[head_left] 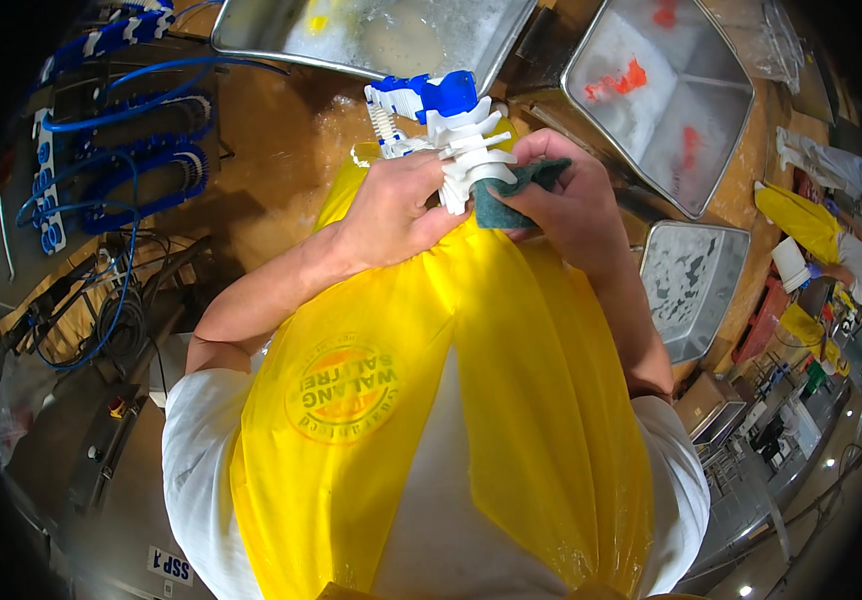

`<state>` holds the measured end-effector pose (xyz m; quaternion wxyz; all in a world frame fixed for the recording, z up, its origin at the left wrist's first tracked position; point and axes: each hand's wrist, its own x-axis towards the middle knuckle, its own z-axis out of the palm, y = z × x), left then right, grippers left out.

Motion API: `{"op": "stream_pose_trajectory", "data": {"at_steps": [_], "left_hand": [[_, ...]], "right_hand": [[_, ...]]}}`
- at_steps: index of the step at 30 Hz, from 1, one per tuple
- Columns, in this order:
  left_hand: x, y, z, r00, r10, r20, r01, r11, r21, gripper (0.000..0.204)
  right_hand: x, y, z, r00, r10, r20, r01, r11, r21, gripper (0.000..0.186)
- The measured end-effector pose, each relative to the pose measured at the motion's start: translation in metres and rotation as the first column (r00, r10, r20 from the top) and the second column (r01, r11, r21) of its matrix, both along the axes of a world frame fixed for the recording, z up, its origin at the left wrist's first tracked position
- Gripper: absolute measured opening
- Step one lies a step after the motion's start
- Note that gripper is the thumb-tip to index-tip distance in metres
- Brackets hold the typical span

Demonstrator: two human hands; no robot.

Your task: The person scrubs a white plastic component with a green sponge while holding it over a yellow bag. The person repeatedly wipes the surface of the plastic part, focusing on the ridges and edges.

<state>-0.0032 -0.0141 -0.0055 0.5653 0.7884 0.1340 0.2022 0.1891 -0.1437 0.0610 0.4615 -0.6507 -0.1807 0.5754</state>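
Observation:
A length of segmented plastic chain is held up in front of my yellow apron (351, 330), with white ribbed links (478, 160) near me and blue links (448, 95) at its far end. My left hand (396, 210) is closed around the left side of the white links. In my right hand (581, 195) is a dark green scouring pad (503, 212), pinched between thumb and fingers and pressed against the right side of the white links. Part of the pad and the chain's lower end are hidden by my fingers.
Ahead is a metal tub (351, 68) of soapy water. To the right stand a two-part metal basin (696, 80) with foam and red bits, and a smaller metal tub (651, 260). Blue-and-white chain pieces (146, 185) and a blue hose (131, 75) lie left. People in yellow aprons (801, 220) work far right.

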Motion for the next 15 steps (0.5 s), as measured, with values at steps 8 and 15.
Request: {"op": "stream_pose_trajectory", "data": {"at_steps": [8, 15], "left_hand": [[-0.004, -0.003, 0.001, 0.992, 0.064, -0.106, -0.079, 0.987, -0.143, 0.021], [-0.007, 0.003, -0.011, 0.994, -0.016, -0.107, 0.001, 0.990, -0.140, 0.033]], "right_hand": [[-0.004, 0.004, -0.009, 0.998, 0.051, 0.039, -0.053, 0.997, 0.049, 0.014], [0.024, -0.003, -0.022, 0.982, 0.150, 0.116, -0.149, 0.989, -0.010, 0.013]]}}
